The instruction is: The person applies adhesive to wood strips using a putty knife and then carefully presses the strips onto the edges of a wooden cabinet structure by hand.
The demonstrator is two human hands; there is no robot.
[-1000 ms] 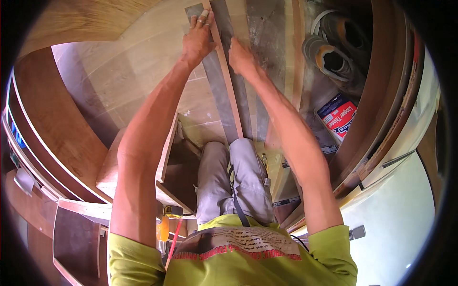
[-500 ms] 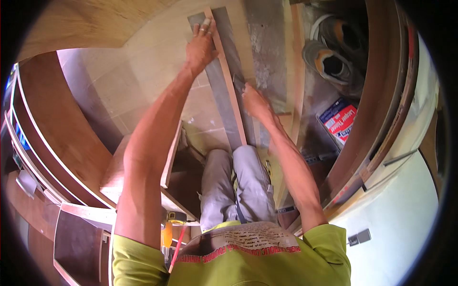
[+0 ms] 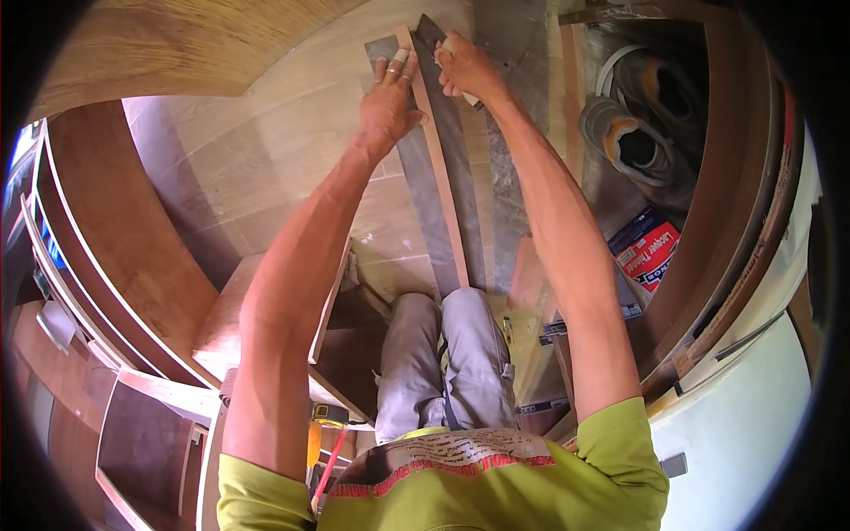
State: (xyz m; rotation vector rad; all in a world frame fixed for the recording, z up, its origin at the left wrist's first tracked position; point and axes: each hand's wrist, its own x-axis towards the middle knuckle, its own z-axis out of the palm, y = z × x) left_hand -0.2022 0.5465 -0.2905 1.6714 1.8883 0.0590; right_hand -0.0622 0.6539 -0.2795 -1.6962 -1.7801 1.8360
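Observation:
A long narrow wood strip [image 3: 436, 155] lies lengthwise over a dark grey sheet strip [image 3: 416, 177] on the floor, its near end at my knees. My left hand [image 3: 388, 102] is open, its fingers stretched out and pressing on the strip near the far end. Tape or rings wrap some fingers. Just right of it, my right hand [image 3: 467, 66] is closed around a slim tool [image 3: 475, 102] with a pale body and dark end. Its kind is mostly hidden by my fingers. A dark flat piece [image 3: 428, 31] lies by the strip's far end.
Shoes [image 3: 633, 146] and a red, white and blue container [image 3: 649, 252] sit at the right inside a wooden frame. A wooden box [image 3: 235, 310] stands left of my knees, with a tape measure [image 3: 331, 414] near it. A curved wood panel [image 3: 177, 53] overhangs the far left.
My right hand has moved far up along the strip with the tool, from midway to the far end. My left hand stays pressed on the strip. The whole view has shifted slightly.

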